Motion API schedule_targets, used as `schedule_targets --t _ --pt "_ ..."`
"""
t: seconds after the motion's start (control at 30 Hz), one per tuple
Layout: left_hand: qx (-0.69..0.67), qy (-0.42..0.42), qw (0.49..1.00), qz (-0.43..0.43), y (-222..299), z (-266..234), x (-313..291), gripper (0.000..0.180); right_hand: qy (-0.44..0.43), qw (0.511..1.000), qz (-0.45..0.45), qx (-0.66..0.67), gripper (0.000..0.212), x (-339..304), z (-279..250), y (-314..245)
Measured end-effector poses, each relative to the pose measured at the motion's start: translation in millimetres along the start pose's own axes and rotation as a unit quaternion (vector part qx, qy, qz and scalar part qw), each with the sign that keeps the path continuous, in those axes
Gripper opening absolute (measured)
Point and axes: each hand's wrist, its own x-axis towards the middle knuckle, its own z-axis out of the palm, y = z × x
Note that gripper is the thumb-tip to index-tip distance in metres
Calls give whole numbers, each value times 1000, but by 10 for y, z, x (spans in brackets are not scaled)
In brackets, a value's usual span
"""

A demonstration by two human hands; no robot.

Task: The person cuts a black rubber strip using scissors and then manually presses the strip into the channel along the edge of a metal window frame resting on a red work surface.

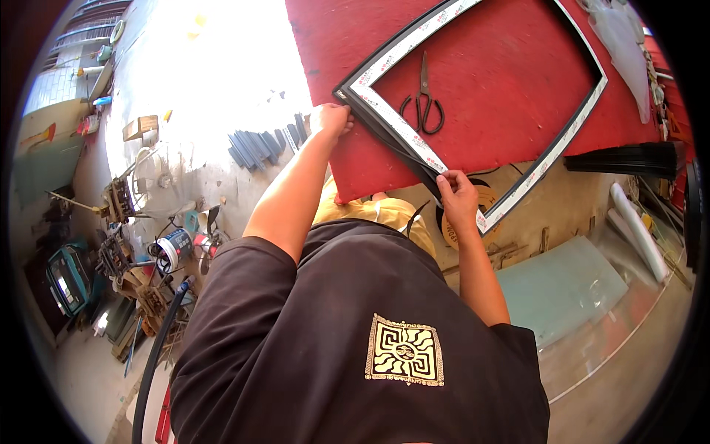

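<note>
A window frame (pixel 399 132), black-edged with printed white film on its face, lies on a red-topped table (pixel 488 96) and juts past the near edge. Along its left side runs a black rubber strip (pixel 381 133). My left hand (pixel 333 120) is closed, fingertips pinching the strip near the frame's left corner. Thumb and fingers of my right hand (pixel 460 198) close on the frame's near side, close to its lower corner; the fingers' undersides are hidden. Black-handled scissors (pixel 423 103) rest on the red surface inside the frame, blades pointing away.
Dark strips (pixel 255 148) lie on the floor to the left, beyond tools and a fan (pixel 151 172). A cardboard roll (pixel 488 198) is under the table edge. Glass sheets (pixel 566 285) lie at the right, near white rolls (pixel 637 229). Black strips (pixel 621 159) stick out at the table's right.
</note>
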Motion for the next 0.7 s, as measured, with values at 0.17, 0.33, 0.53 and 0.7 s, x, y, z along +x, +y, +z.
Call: schedule_targets --t 0.17,0.33,0.53,0.7 --pt "39 22 999 -3 90 12 -72 24 10 1000 8 7 21 40 9 -102" --pt "16 -21 1000 -16 29 -35 117 26 35 999 15 3 20 36 55 11" --pt "-45 -73 996 -30 -31 -189 221 28 40 998 37 31 19 17 91 -43" --pt "59 -47 996 -46 207 -150 220 31 52 996 52 44 18 48 121 -47"
